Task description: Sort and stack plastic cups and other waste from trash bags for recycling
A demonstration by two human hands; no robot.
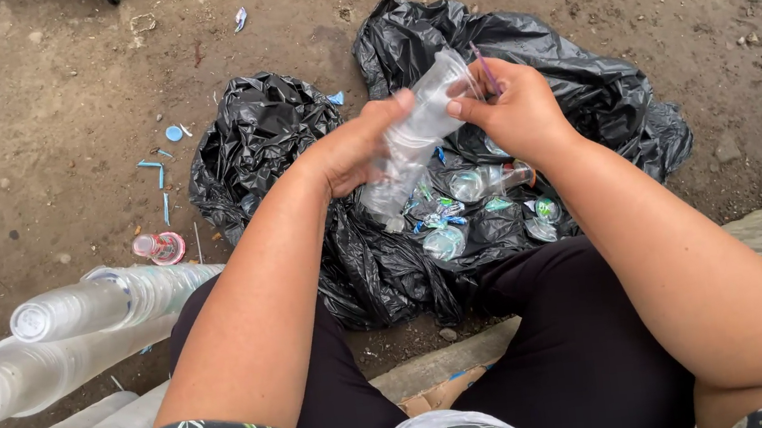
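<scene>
Both hands met above the lap, forearms angled inward. The left hand [357, 146] gripped the lower part of a stack of clear plastic cups [415, 135]; the right hand [512, 111] pinched its upper rim, a thin purple straw [484, 66] between the fingers. Beneath them lay crumpled black plastic bags [594, 88] holding loose cups; long stacked cup columns [79, 307] lay left of the left elbow.
</scene>
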